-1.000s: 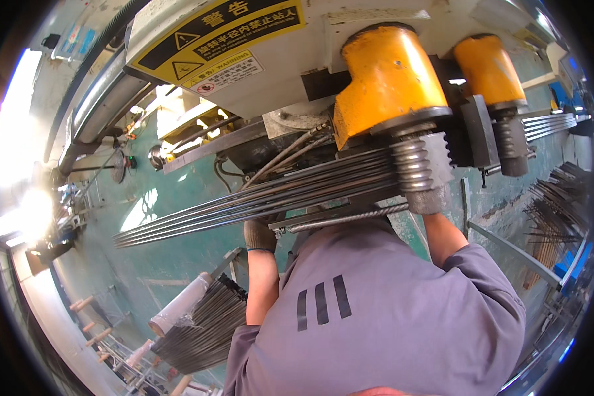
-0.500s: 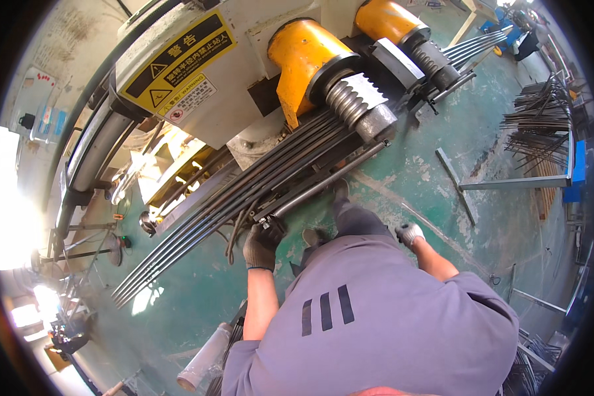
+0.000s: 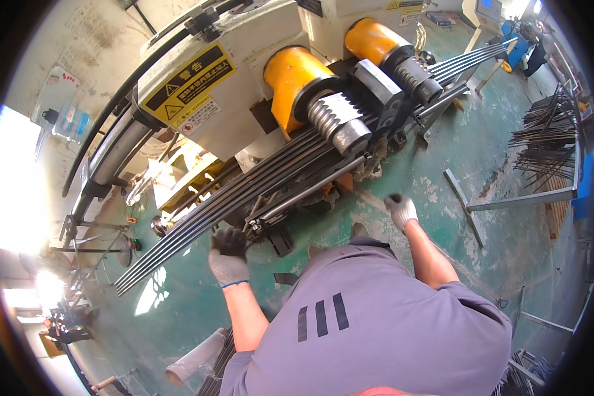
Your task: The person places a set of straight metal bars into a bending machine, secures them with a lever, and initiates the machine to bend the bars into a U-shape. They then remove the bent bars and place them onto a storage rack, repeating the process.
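My left hand (image 3: 229,256), in a pale knit glove with dark-coated fingers, is beside the near side of a bundle of long steel rods (image 3: 178,236). Its fingers look apart, and I see nothing held in them; whether they touch a rod is unclear. Just to its right is the end of a smooth round bar (image 3: 310,192) with a dark metal bracket (image 3: 280,241) beneath. Over the floor to the right of my body, my right hand (image 3: 400,211), gloved alike, has its fingers curled in; no object shows. The rods pass along a machine with ridged steel rollers (image 3: 338,117).
Orange housings (image 3: 298,82) back the rollers, beneath a pale machine body with a yellow warning label (image 3: 188,82). At right, a metal frame (image 3: 521,198) stands near stacked thin rods (image 3: 544,135). A wrapped roll (image 3: 198,356) lies at lower left.
My left hand has moved left, off the bracket at the bar's end, toward the rods. My right hand has come forward and slightly left. The view has shifted slightly.
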Motion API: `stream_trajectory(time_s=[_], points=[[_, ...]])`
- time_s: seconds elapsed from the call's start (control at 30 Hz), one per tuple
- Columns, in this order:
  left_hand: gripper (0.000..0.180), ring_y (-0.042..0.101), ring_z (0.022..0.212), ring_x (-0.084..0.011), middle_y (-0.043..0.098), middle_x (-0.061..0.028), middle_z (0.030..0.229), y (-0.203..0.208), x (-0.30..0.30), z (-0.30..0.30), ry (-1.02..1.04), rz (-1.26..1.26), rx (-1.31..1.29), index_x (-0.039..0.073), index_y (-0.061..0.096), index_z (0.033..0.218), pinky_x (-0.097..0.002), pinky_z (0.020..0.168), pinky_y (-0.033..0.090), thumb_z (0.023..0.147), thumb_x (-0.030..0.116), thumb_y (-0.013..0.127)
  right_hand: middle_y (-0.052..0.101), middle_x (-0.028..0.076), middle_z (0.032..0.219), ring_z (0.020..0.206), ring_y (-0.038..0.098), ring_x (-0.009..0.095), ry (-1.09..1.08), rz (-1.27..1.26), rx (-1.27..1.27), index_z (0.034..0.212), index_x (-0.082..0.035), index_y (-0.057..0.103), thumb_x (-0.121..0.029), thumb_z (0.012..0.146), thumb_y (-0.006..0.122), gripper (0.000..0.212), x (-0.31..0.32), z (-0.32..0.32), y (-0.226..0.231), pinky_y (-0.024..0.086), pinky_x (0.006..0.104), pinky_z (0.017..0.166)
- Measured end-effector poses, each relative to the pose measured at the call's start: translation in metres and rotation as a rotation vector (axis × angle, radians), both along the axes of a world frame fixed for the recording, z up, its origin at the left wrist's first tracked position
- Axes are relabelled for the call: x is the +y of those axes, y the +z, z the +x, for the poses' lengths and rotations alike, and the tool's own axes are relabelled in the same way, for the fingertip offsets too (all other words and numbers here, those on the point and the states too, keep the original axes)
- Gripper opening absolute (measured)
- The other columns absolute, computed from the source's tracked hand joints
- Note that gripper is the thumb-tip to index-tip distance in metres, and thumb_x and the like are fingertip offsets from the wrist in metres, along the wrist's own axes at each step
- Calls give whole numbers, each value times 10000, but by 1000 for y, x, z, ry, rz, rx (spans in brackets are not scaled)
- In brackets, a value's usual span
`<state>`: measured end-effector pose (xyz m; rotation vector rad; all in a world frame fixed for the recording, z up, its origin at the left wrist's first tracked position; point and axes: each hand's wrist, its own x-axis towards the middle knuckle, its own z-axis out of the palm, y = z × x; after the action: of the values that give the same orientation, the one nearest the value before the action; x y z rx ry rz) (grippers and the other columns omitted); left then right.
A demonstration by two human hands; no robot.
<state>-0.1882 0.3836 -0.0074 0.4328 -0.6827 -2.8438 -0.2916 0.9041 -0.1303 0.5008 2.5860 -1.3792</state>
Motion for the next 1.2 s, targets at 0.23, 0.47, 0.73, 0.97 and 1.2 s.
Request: stream_trajectory(time_s=[0.23, 0.47, 0.73, 0.97, 1.2], points=[[442, 592, 1292, -370, 662, -178, 1356, 79, 29, -17, 417, -262, -105, -6, 607, 1371, -530, 1170, 429, 1122, 312, 428, 748, 109, 1158, 1051, 662, 178, -184, -444, 556, 1295, 47, 694, -250, 1042, 667, 391, -55, -82, 157, 513, 327, 964], [533, 650, 1204, -298, 684, -137, 1325, 186, 35, -33, 555, -735, 180, 40, 608, 1392, -481, 1073, 506, 1096, 482, 569, 720, 87, 1233, 1126, 612, 165, -327, -759, 606, 1333, 72, 666, -325, 1100, 606, 465, -63, -138, 182, 473, 322, 1016], [407, 729, 1063, -288, 723, -213, 1198, 336, 78, -102, 693, -1076, 58, -99, 616, 1307, -410, 957, 598, 1094, 248, 621, 679, 90, 1312, 1180, 635, 187, -458, -982, 506, 1370, 6, 649, -216, 1057, 610, 385, -62, -178, 218, 505, 343, 1019], [316, 775, 969, -270, 754, -219, 1082, 390, 166, -158, 647, -1285, 82, -75, 634, 1263, -362, 794, 672, 1017, 125, 642, 703, 126, 1277, 1156, 655, 211, -186, -1098, 564, 1364, 46, 656, -149, 952, 755, 467, -34, -216, 173, 527, 346, 994], [325, 752, 1010, -269, 747, -189, 1084, 410, 171, -215, 458, -2223, 416, -45, 633, 1271, -393, 941, 618, 1055, 196, 607, 701, 115, 1304, 1175, 645, 184, -67, -512, 720, 1341, 36, 680, -305, 910, 830, 570, -22, -244, 159, 503, 331, 1026]])
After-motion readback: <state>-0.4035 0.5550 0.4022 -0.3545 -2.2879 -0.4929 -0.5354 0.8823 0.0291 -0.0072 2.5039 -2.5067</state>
